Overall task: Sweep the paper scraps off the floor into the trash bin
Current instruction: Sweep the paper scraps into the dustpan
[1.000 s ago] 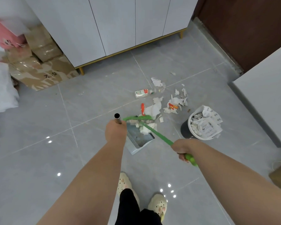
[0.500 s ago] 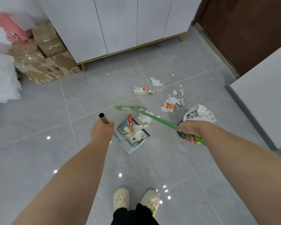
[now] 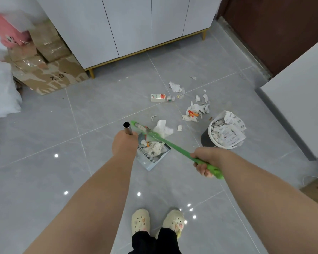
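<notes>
Right hand point(image 3: 205, 160) grips green plastic broom point(image 3: 173, 144), left hand point(image 3: 125, 143) grey long-handled dustpan point(image 3: 151, 162); crumpled white paper scrap point(image 3: 162, 128) lies just beyond pan mouth.

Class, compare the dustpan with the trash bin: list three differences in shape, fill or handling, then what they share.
Shape: the dustpan is a flat scoop; the trash bin is a round upright tub.
Fill: the dustpan carries a small pile; the trash bin is heaped above its rim.
Handling: the left hand grips the dustpan's metal handle; no hand touches the trash bin; the right hand holds the green broom.
Shared: both hold paper scraps.
</notes>
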A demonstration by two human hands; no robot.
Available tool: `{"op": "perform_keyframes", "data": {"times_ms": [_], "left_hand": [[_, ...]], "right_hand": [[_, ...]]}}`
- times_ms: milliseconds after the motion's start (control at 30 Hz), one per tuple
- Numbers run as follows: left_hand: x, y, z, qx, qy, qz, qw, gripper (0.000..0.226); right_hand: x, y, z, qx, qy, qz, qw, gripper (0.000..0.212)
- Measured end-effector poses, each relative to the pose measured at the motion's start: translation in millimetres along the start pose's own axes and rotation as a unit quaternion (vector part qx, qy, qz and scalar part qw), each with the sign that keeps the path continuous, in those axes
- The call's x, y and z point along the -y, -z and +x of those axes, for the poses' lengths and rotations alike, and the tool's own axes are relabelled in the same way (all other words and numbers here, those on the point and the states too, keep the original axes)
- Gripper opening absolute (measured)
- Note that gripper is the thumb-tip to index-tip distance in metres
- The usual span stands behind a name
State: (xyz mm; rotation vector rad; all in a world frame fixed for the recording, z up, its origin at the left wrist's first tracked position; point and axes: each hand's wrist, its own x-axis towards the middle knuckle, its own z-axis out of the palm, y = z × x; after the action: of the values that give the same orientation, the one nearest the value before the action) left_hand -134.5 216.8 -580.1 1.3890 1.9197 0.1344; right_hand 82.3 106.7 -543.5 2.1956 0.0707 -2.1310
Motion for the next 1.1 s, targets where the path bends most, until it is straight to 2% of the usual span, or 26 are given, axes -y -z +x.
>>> {"op": "perform_keyframes", "data": {"times_ms": [133,300,433,467,667,833,967,1100], "left_hand": [[1,7,-3,0.013,0.009,-0.008,1.000,0.025],[8,14,2,0.011,0.020,-0.018,1.000,0.022],[12,12,8,0.005,0.021,-0.016,1.000,0.022],[13,11,9,0.005,0.021,-0.017,1.000,0.022],[8,7,8,-0.002,0.016,0.003,1.000,0.029],[7,10,-1,-0.014,0.015,-0.011,1.000,0.031],[18,22,3,-0.043,0.025,-0.018,0.999,0.032],[36,35,11,-0.078,0.037,-0.015,0.996,0.032]], "right_hand": [[-7,21,-28,-0.010,0.015,-0.011,1.000,0.037],[-7,23,-30,-0.097,0.051,-0.040,0.993,0.028],[5,7,-15,-0.190,0.095,-0.084,0.974,0.011],[7,4,-7,-0.196,0.095,-0.104,0.970,0.013],[2,0,6,-0.085,0.010,-0.131,0.988,0.028],[-4,22,-16,-0.012,0.001,0.022,1.000,0.036],[6,30,-27,-0.023,0.024,-0.031,0.999,0.034],[34,27,-25,-0.084,0.062,-0.108,0.989,0.031]]}}
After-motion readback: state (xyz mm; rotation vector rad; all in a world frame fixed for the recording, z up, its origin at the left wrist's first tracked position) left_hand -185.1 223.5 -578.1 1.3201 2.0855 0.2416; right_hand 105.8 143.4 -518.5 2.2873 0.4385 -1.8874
